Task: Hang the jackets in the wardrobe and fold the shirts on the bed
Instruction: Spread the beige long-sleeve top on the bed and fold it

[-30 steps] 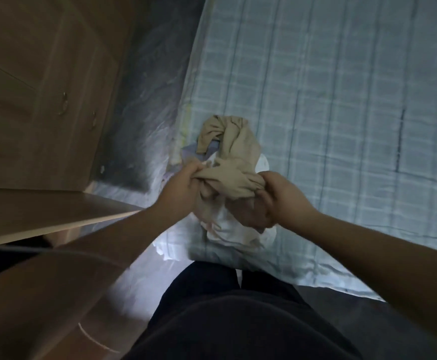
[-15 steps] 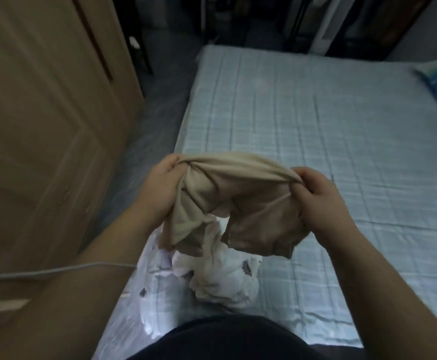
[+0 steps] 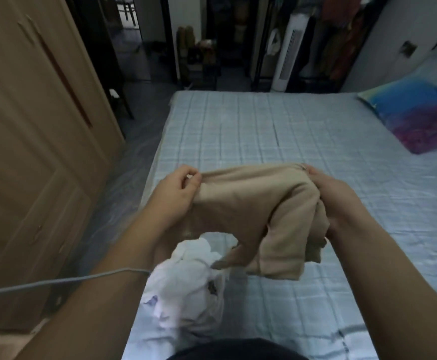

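Observation:
A beige shirt (image 3: 248,203) hangs bunched in the air above the near part of the bed (image 3: 303,141). My left hand (image 3: 178,193) pinches its upper left edge. My right hand (image 3: 334,193) grips the bunched fabric at its upper right, where the cloth folds down in a thick roll. Below the shirt, a crumpled white garment (image 3: 188,284) lies on the bed's near left corner. The wooden wardrobe (image 3: 30,141) stands at the left with its doors closed.
A blue and purple pillow (image 3: 420,115) lies at the bed's far right. A narrow floor strip (image 3: 134,152) covered in shiny plastic runs between wardrobe and bed. A grey cable (image 3: 56,281) crosses my left forearm. A white tower fan (image 3: 287,53) and hanging clothes (image 3: 342,35) stand beyond the bed.
Both hands lifted the beige shirt off the white garment and pulled apart, stretching its top edge. My view tilted up from the bed's near edge to the whole room.

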Demonstrator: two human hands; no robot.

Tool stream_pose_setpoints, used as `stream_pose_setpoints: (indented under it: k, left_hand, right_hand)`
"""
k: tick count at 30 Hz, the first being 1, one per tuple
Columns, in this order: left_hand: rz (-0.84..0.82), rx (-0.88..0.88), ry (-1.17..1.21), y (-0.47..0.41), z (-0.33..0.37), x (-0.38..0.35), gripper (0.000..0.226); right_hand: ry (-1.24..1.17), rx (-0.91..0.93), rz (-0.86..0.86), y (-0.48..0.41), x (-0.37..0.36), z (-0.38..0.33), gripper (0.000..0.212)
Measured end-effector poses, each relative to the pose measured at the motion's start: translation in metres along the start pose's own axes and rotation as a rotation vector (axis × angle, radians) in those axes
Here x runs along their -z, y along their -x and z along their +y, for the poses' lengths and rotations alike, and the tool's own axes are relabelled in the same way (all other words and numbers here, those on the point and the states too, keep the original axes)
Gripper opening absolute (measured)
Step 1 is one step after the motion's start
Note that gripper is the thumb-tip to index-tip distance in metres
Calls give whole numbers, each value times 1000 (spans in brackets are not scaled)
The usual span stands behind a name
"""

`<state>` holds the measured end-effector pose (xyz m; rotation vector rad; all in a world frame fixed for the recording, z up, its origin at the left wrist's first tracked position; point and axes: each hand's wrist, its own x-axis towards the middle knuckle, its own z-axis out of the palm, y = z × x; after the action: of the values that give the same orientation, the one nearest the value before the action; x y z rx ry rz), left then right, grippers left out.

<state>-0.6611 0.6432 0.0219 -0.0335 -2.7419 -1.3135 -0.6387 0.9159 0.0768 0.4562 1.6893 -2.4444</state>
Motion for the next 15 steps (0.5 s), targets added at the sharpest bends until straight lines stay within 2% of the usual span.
stream_pose_setpoints:
  k: [1, 3, 5, 7, 8, 11, 13, 15]
  left_hand:
    - [-25, 26, -17, 6, 10, -16, 14]
    - [-63, -8, 15, 23, 34, -56, 29]
    - [-97, -85, 217, 48, 67, -98, 35]
    - [-227, -125, 496, 71, 98, -137, 44]
    - [-321, -122, 592, 80, 111, -153, 51]
    - [-582, -58, 703, 92, 140, -187, 71]
    - [-632, -32, 688, 98, 153, -204, 87]
    - [-616, -87, 594, 105, 165, -221, 101]
  right_hand:
    - [-173, -103, 0, 2, 10, -6, 14]
    - [-305, -228, 24, 2, 35, -16, 25]
    - [-337, -305, -21, -1, 63, -21, 43]
    - [-343, -366, -93, -5, 94, -23, 58]
    - [-331, -389, -114, -6, 110, -24, 57]
    - [-391, -531, -63, -12, 152, -31, 34]
    - [-442, -542, -25, -12, 171, -37, 30]
    - [-527, -504, -28, -12, 189, -39, 31]
